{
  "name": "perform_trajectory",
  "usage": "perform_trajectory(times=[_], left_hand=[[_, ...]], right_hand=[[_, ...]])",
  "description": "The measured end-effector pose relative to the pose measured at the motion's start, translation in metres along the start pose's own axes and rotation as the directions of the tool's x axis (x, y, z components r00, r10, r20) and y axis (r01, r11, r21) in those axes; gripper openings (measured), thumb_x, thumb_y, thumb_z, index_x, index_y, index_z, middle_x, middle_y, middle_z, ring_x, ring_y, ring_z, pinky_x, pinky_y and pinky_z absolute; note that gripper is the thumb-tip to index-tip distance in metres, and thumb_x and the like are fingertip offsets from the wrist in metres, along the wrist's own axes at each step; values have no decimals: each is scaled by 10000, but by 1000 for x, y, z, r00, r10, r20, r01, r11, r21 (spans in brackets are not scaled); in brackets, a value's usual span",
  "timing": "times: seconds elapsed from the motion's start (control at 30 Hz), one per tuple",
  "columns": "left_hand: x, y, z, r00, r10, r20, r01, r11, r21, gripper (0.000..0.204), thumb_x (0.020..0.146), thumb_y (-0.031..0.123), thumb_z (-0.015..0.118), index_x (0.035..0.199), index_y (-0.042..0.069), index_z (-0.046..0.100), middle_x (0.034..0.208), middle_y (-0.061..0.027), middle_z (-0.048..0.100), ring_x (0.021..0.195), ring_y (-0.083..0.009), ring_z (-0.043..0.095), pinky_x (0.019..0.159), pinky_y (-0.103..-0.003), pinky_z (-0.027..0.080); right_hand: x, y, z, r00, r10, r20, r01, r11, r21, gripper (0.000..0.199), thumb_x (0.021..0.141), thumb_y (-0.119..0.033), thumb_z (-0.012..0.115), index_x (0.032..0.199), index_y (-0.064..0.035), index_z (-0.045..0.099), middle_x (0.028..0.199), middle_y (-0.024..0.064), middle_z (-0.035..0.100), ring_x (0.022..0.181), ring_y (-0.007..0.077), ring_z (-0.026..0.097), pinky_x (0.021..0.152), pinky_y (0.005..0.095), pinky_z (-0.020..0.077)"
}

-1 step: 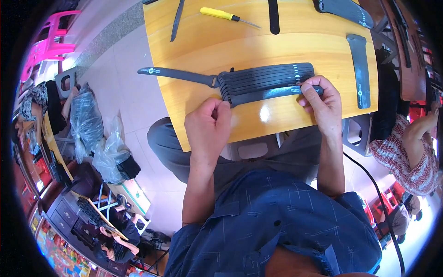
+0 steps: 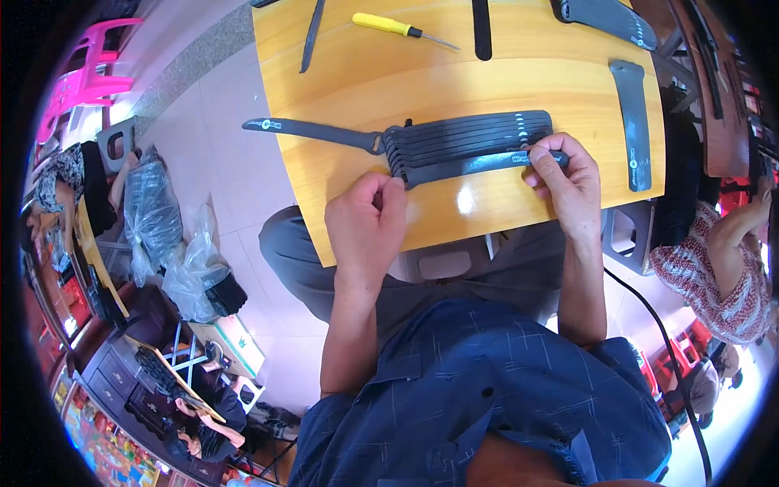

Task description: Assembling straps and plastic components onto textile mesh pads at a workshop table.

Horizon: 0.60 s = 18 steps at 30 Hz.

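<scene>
A row of several black cable straps [image 2: 471, 136] lies stacked side by side near the front of the wooden table. My left hand [image 2: 369, 223] is closed, with thumb and forefinger pinching the slotted left end of the nearest strap [image 2: 462, 168]. Between the thumb and fingers of my right hand [image 2: 566, 183] is the other end of that strap, which bears pale print. One long strap [image 2: 324, 133] reaches out leftward from the slotted ends, past the table's left edge.
A yellow-handled screwdriver [image 2: 381, 23] lies at the table's far side. A single strap [image 2: 633, 126] rests near the right edge, with a strap bundle [image 2: 608, 23] in the far right corner. Plastic-wrapped bundles [image 2: 154, 211] stand on the floor at left. Other people sit around.
</scene>
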State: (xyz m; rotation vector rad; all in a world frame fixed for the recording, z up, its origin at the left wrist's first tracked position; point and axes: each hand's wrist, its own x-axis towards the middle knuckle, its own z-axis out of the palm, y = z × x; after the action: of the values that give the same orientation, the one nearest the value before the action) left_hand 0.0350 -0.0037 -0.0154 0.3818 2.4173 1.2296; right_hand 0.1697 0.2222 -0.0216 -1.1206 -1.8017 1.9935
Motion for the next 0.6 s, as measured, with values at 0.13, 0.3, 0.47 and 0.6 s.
perform_trajectory(times=[0.13, 0.3, 0.47, 0.6], left_hand=[[1, 2, 0, 1000, -8, 1, 8, 1000, -1, 210, 928, 158, 668, 791, -1, 676, 576, -112, 584, 492, -206, 553, 519, -341, 434], [0, 7, 0, 1000, -18, -12, 18, 999, 49, 216, 919, 161, 673, 780, -4, 669, 582, -124, 597, 498, -237, 569, 530, -352, 450], [1, 8, 0, 1000, 8, -23, -6, 997, 76, 221, 913, 167, 671, 775, -5, 668, 600, -140, 617, 517, -278, 599, 538, -369, 460], [2, 10, -1, 1000, 28, -15, -26, 993, 111, 251, 917, 194, 663, 765, -7, 664, 616, -156, 629, 551, -319, 621, 562, -388, 476]], right_hand=[[0, -2, 0, 1000, 4, -2, -4, 1000, -20, 49, 995, -83, 668, 975, -38, 664, 814, -3, 666, 672, 24, 587, 562, 177, 411], [0, -2, 1, 999, 29, -18, -30, 999, -45, 49, 993, -86, 673, 977, -40, 665, 767, -21, 644, 649, 26, 585, 555, 174, 410], [1, -3, 1, 1000, 6, -23, -8, 998, -56, 55, 987, -87, 682, 961, -41, 668, 757, -26, 636, 645, 27, 586, 555, 173, 417], [0, -2, 3, 999, -22, -38, 20, 998, -53, 68, 985, -93, 683, 940, -42, 671, 741, -27, 632, 632, 27, 583, 555, 178, 423]])
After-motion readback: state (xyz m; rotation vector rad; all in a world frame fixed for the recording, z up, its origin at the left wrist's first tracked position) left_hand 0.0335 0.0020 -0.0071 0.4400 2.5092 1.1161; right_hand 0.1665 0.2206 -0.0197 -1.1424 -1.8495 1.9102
